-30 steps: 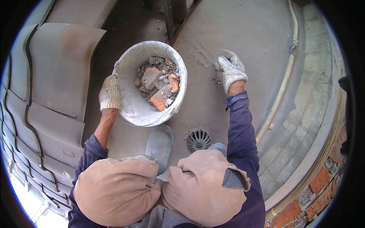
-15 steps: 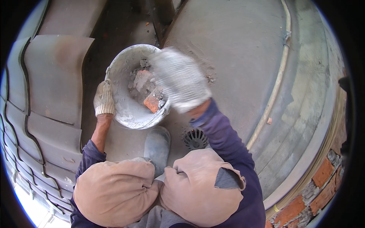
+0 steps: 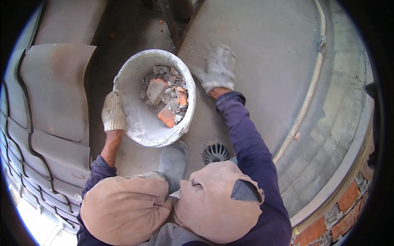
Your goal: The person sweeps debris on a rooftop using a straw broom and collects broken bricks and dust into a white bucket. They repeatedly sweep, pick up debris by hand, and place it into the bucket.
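Observation:
A whitish, cement-crusted bucket tilts toward me on the floor. Inside lie broken brick pieces and grey mortar rubble. My left hand, in a knitted work glove, is closed on the bucket's left rim, with its fingers partly hidden. To the right of the bucket, my right hand is gloved too and lies low over the concrete floor. Its fingers stretch away from me, the thumb points toward the bucket, and nothing is held.
Dark roof tiles rise along the left. A black domed drain grate sits near my right knee. A pale pipe runs along the right side, and a brick wall stands beyond. A dark post is behind the bucket.
My right hand has moved from over the bucket's right rim to the floor beside it. More of the rubble now shows. My left hand stays on the rim.

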The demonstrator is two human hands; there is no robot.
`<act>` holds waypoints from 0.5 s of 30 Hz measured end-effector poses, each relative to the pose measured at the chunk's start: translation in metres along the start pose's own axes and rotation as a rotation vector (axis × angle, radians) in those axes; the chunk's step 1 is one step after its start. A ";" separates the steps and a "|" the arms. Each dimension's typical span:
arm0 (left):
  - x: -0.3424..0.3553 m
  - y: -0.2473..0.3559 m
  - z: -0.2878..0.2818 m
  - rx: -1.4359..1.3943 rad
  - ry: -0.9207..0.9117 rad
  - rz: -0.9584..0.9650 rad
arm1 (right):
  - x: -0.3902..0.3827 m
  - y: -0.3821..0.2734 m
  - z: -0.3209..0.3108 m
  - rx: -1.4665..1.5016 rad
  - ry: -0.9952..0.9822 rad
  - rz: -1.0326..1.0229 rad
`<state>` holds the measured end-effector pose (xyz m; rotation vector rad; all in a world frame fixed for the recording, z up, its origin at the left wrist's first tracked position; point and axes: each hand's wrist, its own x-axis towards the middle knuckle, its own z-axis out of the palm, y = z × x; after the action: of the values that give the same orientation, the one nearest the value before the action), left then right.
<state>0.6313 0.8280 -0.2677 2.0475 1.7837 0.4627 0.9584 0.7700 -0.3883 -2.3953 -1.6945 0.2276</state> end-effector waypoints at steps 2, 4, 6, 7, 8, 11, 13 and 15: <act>0.000 -0.001 0.000 0.076 0.013 0.082 | 0.024 -0.020 0.010 0.083 0.049 -0.131; -0.001 -0.002 0.000 0.042 -0.002 0.048 | 0.036 -0.029 0.014 0.124 0.074 -0.276; -0.001 -0.002 -0.001 0.045 -0.017 0.023 | 0.039 -0.031 0.013 0.109 -0.008 -0.416; 0.000 -0.002 -0.001 0.036 -0.026 0.013 | 0.037 -0.029 0.012 0.081 0.036 -0.433; 0.000 -0.002 -0.002 0.045 -0.017 0.023 | 0.034 -0.025 0.009 0.092 0.101 -0.455; 0.002 -0.002 -0.002 0.156 0.017 0.105 | 0.019 -0.005 0.001 0.134 0.168 -0.487; 0.002 -0.001 -0.002 0.061 -0.013 0.027 | 0.003 0.009 -0.002 0.154 0.131 -0.460; 0.002 0.001 -0.002 0.014 -0.024 -0.008 | -0.017 0.024 -0.006 0.181 0.167 -0.455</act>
<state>0.6311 0.8296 -0.2657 2.0462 1.7851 0.4222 0.9757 0.7456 -0.3886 -1.7895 -1.9812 0.0999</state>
